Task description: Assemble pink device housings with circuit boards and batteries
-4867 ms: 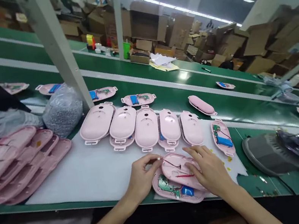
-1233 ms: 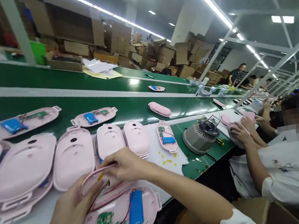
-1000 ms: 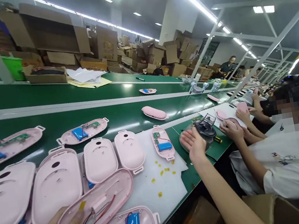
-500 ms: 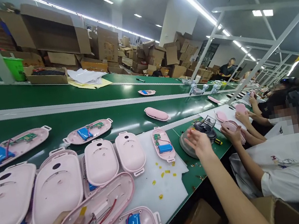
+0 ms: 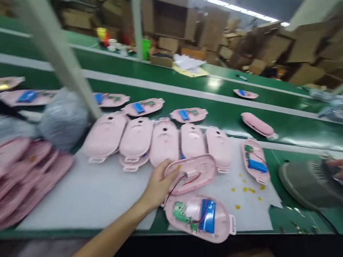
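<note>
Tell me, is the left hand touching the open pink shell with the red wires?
Touching. The head view shows the left hand with its fingers lying on the near end of the pink shell, no gap between them.
</note>
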`<act>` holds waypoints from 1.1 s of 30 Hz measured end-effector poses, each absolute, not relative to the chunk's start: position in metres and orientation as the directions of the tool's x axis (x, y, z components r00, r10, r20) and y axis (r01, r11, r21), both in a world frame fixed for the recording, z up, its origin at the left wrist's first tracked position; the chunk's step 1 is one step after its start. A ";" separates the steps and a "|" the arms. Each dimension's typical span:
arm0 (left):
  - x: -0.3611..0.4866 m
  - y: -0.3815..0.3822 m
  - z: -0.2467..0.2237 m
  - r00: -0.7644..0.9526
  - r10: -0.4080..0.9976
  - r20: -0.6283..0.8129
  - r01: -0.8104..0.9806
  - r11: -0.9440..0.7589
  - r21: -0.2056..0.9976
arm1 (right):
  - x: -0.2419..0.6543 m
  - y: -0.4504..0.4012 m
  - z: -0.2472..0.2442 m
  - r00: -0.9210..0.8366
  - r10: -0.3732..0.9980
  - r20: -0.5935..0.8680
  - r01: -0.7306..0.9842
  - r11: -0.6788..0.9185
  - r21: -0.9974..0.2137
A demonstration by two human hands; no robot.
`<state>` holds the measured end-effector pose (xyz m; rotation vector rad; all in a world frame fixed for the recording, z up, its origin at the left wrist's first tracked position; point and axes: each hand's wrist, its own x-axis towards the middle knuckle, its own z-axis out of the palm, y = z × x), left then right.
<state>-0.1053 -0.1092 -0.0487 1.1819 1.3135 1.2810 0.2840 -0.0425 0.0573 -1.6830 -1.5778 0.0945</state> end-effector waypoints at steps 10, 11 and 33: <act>-0.098 -0.120 -0.050 -0.111 0.989 0.094 -0.154 -0.111 0.982 | 0.061 -0.086 -0.002 -0.862 0.472 0.186 0.403 0.860 -0.313; -0.098 -0.119 -0.052 -0.123 0.988 0.094 -0.158 -0.113 0.981 | 0.062 -0.086 -0.005 -0.874 0.461 0.152 0.403 0.864 -0.304; -0.096 -0.118 -0.067 -0.128 0.979 0.161 -0.208 -0.185 0.961 | 0.065 -0.089 -0.007 -0.704 0.699 0.126 0.490 0.607 -0.626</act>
